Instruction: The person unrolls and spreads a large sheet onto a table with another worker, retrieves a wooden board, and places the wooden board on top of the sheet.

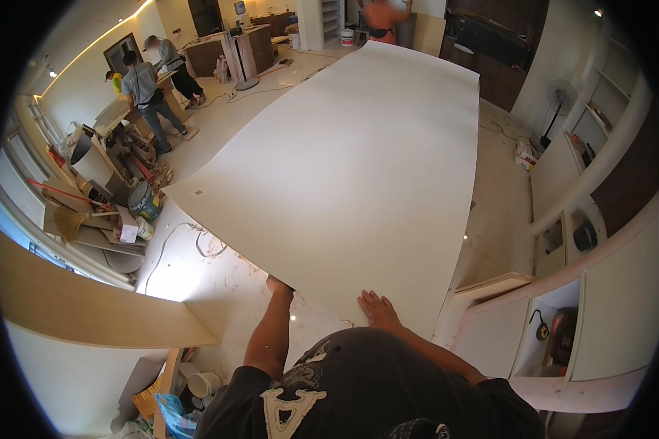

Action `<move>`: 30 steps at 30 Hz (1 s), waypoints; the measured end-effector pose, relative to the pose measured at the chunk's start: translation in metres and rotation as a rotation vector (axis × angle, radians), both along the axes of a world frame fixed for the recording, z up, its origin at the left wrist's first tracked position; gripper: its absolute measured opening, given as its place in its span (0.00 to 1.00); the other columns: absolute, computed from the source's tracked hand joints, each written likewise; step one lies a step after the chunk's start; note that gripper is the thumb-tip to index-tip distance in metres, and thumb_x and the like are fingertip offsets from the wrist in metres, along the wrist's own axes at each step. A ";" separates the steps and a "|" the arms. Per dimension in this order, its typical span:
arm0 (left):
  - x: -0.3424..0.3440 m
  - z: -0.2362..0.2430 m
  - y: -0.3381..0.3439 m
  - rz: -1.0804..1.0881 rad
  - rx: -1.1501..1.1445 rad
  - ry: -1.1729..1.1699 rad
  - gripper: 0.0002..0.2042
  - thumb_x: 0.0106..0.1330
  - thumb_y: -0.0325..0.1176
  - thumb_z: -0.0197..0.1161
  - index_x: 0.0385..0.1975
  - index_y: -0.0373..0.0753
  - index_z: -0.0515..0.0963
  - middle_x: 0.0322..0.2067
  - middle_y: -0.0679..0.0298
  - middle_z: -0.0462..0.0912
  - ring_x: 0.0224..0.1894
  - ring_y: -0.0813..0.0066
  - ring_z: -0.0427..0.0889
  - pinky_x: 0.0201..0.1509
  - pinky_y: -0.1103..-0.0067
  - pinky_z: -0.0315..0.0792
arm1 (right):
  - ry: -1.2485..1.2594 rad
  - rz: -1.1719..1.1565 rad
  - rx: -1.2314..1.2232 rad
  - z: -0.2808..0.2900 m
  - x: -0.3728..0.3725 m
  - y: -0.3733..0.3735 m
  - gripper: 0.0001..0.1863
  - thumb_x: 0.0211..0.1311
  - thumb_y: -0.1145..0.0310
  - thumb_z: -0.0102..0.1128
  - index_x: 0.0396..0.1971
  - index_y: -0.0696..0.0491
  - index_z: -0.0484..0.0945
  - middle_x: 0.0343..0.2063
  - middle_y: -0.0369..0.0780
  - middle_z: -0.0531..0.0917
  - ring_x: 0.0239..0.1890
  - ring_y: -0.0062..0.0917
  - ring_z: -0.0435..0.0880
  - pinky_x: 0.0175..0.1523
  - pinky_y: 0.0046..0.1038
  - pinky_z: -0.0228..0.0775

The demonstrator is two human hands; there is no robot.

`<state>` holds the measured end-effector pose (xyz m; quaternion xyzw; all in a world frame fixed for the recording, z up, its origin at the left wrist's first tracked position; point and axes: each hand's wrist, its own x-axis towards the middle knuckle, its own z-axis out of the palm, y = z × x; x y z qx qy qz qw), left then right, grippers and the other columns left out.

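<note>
While the left hand [279, 285] grips the large white flat board's [359, 175] near edge, the right hand [377, 309] lies open on top; carrying step, next needing a level lift.

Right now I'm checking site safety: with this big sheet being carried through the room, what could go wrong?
The large thin off-white sheet is supported at this end only by the left hand under its edge and the right hand flat on top, so it might slip or sag. It hides the floor ahead, where white cables lie: a trip risk. Its far end nears a person in orange.
</note>
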<state>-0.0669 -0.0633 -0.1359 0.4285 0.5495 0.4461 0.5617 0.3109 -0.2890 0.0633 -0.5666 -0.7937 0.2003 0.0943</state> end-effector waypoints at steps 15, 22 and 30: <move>0.056 0.066 -0.021 0.010 0.055 1.016 0.18 0.76 0.42 0.51 0.59 0.42 0.77 0.45 0.73 0.88 0.41 0.81 0.86 0.34 0.80 0.78 | 0.021 -0.022 0.032 -0.008 0.008 0.000 0.52 0.55 0.37 0.70 0.74 0.51 0.63 0.77 0.44 0.59 0.80 0.39 0.53 0.78 0.52 0.46; 0.043 0.036 -0.006 0.090 -0.185 0.335 0.19 0.77 0.42 0.51 0.61 0.42 0.76 0.49 0.73 0.87 0.46 0.81 0.85 0.38 0.81 0.79 | 0.036 -0.019 0.016 -0.004 0.006 0.001 0.51 0.56 0.37 0.69 0.74 0.51 0.63 0.77 0.44 0.59 0.80 0.38 0.53 0.78 0.51 0.45; 0.008 0.003 -0.001 0.115 -0.039 0.052 0.22 0.77 0.42 0.49 0.68 0.45 0.71 0.59 0.77 0.82 0.56 0.84 0.82 0.45 0.84 0.79 | 0.035 0.012 0.031 -0.005 -0.001 0.004 0.50 0.57 0.38 0.68 0.74 0.50 0.62 0.77 0.44 0.58 0.80 0.38 0.53 0.78 0.51 0.45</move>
